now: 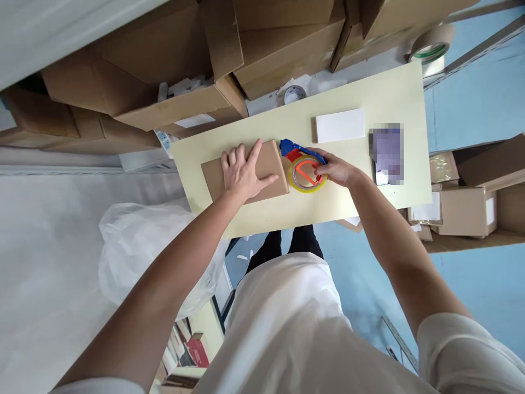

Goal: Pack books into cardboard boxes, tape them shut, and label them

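Left hand (240,176) lies palm down on a small closed cardboard box (268,161); fingers fanned wide, thumb stretched towards the right end, nothing gripped. Box lies flat near the middle of a cream tabletop (262,221), slightly skewed to the near edge.

Right hand (336,168) holds a handheld tape dispenser (293,155) (blue frame, red-orange inner parts), fingers closed about its right side, thumb at the orange part. Yellow-rimmed tape roll (292,179) is mounted on it. Dispenser's blue head points left, just beside the box's far right corner; cannot tell whether they touch.

Tabletop, right of the dispenser: flat white box (340,126) on the far side; farther right, a dark-edged flat object (388,156) (pixelated, identity not readable).

Beyond the far edge: a small tape roll (294,94) amid white scraps, open cardboard cartons at far left, one open carton (164,115) holding pale contents. Far right: large brown tape roll (430,46) with green inner ring. Right of the table: smaller cartons (463,210) inside a larger one. Near left: translucent plastic bag (139,241), bulging, beside the table.
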